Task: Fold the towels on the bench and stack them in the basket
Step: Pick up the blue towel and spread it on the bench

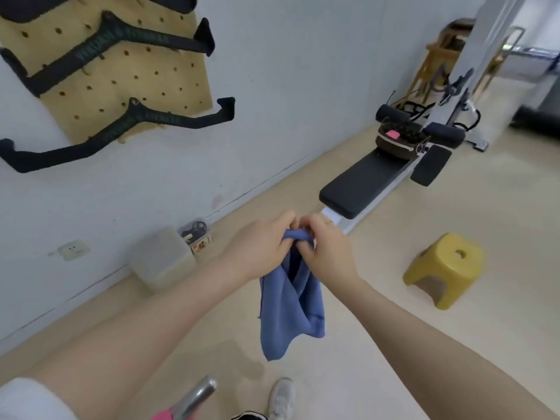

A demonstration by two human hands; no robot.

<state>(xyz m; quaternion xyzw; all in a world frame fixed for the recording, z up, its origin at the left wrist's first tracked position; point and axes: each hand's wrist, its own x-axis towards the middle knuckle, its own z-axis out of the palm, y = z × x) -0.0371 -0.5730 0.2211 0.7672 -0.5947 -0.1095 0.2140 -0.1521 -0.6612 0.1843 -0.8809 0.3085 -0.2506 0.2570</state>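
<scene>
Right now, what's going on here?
A person stands holding a blue towel in the air with both hands. The left hand and right hand grip its top together, and the rest hangs loose above the floor, not yet folded flat. The bench is ahead by the wall, with the basket sitting at its far end. A yellow stool stands to the right.

Green lettering along the black handles (127,40) on the pegboard (169,71), too blurred to read, no other legible text
</scene>
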